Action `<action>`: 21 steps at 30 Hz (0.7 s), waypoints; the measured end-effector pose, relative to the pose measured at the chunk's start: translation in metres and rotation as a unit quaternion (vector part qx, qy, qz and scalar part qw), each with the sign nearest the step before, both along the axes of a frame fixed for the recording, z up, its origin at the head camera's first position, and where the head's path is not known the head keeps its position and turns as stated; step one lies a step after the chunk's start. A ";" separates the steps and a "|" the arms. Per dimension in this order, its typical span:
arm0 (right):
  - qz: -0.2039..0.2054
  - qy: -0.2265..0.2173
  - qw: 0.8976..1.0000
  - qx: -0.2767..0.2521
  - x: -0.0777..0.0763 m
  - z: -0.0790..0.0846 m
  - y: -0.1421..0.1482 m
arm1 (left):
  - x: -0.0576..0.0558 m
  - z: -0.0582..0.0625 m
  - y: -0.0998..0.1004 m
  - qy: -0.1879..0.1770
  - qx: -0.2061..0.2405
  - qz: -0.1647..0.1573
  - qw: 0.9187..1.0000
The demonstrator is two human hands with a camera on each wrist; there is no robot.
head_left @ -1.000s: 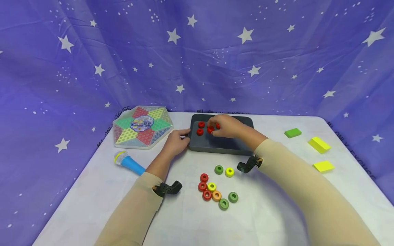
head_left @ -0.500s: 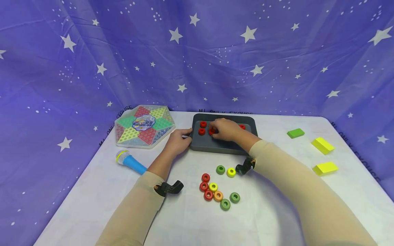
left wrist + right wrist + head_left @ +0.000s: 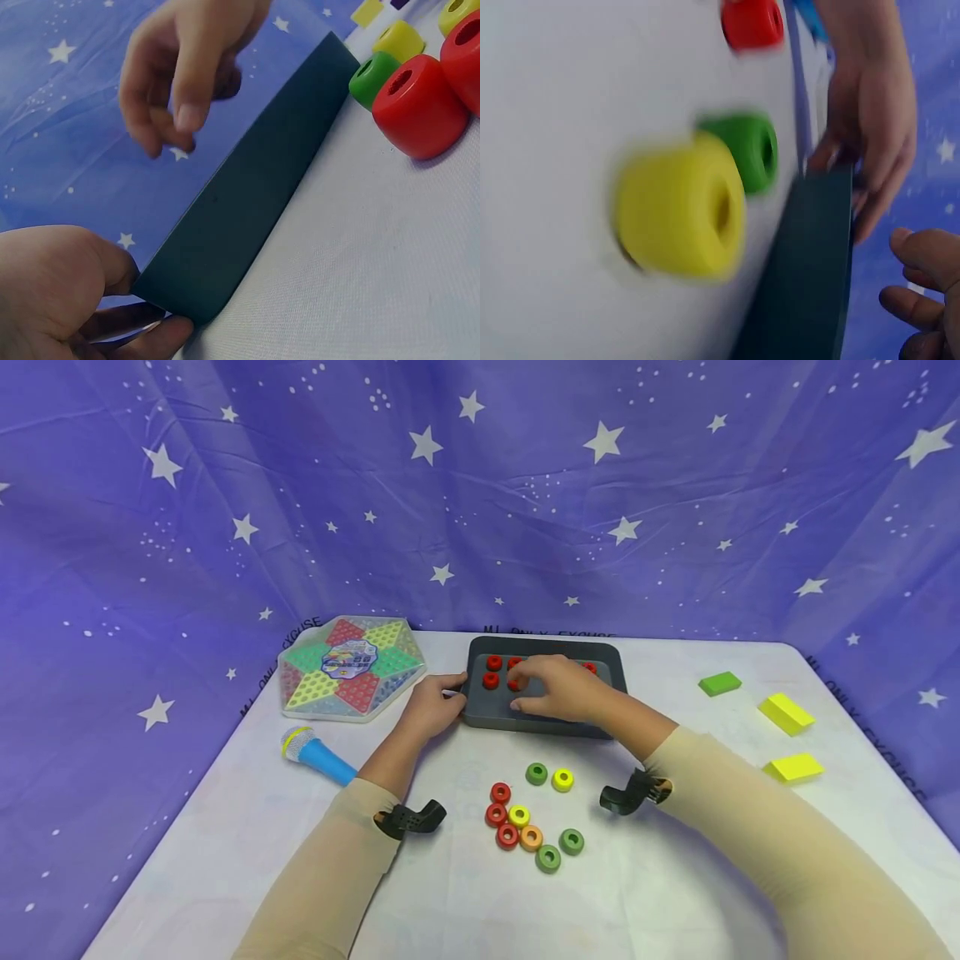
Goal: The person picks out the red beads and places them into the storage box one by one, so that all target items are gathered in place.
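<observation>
My left hand [image 3: 433, 706] grips the left end of a dark grey tray [image 3: 536, 724]. In the left wrist view its thumb and fingers meet the tray's corner [image 3: 184, 300]. My right hand [image 3: 566, 692] hovers over the tray with thumb and fingers apart, nothing between them. Its fingertips overlap a red bead [image 3: 513, 685] in the head view. Other red beads lie in the tray: one at the left front [image 3: 490, 680], one behind it [image 3: 493, 662], one at the right [image 3: 590, 667]. The right hand hides part of the tray's inside.
Loose beads lie before the tray: red [image 3: 497, 815], yellow [image 3: 562, 779], orange [image 3: 531, 837] and green [image 3: 548, 858]. At left are a hexagonal Chinese checkers box [image 3: 348, 668] and a blue toy microphone [image 3: 326, 760]. Green [image 3: 720, 683] and yellow blocks [image 3: 786, 714] lie right.
My right hand's fingers, earlier together at a red bead in the tray, have spread and drawn slightly back toward me. The right forearm has shifted right. My left hand stays at the tray's edge.
</observation>
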State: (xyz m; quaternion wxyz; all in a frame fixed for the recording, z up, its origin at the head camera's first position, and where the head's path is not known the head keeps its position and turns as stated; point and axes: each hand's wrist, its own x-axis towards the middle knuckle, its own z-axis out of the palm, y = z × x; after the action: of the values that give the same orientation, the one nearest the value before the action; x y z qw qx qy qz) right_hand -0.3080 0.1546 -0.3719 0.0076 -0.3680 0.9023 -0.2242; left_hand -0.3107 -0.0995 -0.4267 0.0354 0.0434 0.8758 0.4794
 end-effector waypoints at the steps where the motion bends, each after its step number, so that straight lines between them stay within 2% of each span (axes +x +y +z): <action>1: 0.012 -0.002 1.000 -0.003 0.008 0.000 0.000 | 0.000 0.000 0.000 0.000 0.001 0.000 1.000; 7: 0.057 -0.028 0.998 0.017 0.056 -0.008 -0.006 | 0.000 0.000 0.000 0.002 -0.001 -0.003 1.000; 11: 0.074 -0.040 0.995 0.046 0.077 -0.015 -0.009 | 0.000 0.001 0.001 0.005 0.000 -0.005 1.000; 15: 0.084 -0.039 0.993 0.071 0.085 -0.022 -0.013 | 0.000 0.001 0.001 0.011 0.002 -0.004 1.000; 21: 0.117 -0.034 0.988 0.091 0.083 -0.029 -0.020 | 0.001 0.000 0.000 0.005 0.001 -0.002 1.000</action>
State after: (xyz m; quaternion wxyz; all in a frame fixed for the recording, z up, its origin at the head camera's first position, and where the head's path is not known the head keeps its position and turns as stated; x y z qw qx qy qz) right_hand -0.2249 0.1348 -0.4013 0.0978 -0.4609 0.8690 -0.1514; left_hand -0.3093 -0.0991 -0.4268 0.0321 0.0478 0.8754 0.4799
